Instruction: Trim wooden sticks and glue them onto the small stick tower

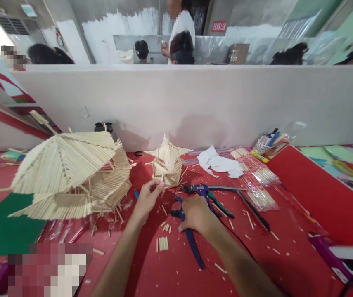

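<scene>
My left hand (pixel 148 197) is pinched on the lower front edge of a small pagoda model (pixel 167 162) made of thin wooden sticks, which stands on the red table (pixel 151 268). My right hand (pixel 196 213) lies closed over a blue glue gun (pixel 198 190), next to blue-handled cutters (pixel 191 241) whose handles stick out under the palm towards me. A short bundle of cut sticks (pixel 163 243) lies between my two forearms, with loose stick bits scattered around it.
A much larger stick pagoda (pixel 71 173) fills the table's left side above a green mat (pixel 3 227). Packets of sticks (pixel 257 177), a white cloth (pixel 219 163) and a pen holder (pixel 267 144) lie at right. A grey partition (pixel 195 103) backs the table; people are beyond it.
</scene>
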Available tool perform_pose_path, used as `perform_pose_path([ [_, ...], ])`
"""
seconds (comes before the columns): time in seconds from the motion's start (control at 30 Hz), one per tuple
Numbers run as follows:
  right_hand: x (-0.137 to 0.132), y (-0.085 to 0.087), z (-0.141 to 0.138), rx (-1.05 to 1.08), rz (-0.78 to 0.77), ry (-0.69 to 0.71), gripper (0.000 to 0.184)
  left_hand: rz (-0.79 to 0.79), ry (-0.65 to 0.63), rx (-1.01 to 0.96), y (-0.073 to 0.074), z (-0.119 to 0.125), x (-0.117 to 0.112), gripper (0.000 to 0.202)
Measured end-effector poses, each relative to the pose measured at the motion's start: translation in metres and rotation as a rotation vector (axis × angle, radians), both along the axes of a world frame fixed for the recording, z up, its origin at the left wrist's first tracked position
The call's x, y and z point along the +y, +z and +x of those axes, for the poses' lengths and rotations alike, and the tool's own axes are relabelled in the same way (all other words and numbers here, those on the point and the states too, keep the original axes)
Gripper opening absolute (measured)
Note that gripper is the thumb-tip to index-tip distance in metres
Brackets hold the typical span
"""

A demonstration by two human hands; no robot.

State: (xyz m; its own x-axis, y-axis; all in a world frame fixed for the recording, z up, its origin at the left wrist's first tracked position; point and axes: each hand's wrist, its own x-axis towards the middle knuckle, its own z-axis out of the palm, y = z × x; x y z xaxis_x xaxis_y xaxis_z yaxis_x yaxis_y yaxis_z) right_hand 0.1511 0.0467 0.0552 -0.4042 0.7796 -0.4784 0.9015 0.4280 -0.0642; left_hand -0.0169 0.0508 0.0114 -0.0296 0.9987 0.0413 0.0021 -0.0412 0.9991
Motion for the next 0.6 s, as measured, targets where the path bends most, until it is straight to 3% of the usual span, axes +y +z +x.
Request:
perform_pose_path([
  [0.1, -0.002, 0.003, -0.006, -0.119, 0.011, 0.007, 0.055, 0.008, 0.004, -0.011, 0.0, 0.001, 0.0, 0.037],
  [0.3, -0.002, 0.007, -0.008, -0.14, -0.02, 0.04, 0.051, 0.004, -0.003, -0.006, 0.001, 0.003, 0.0, 0.037],
  [0.6, 0.003, 0.025, 0.02, 0.159, -0.053, 0.122, 0.03, -0.029, -0.052, -0.016, 0.0, -0.001, 0.0, 0.036],
])
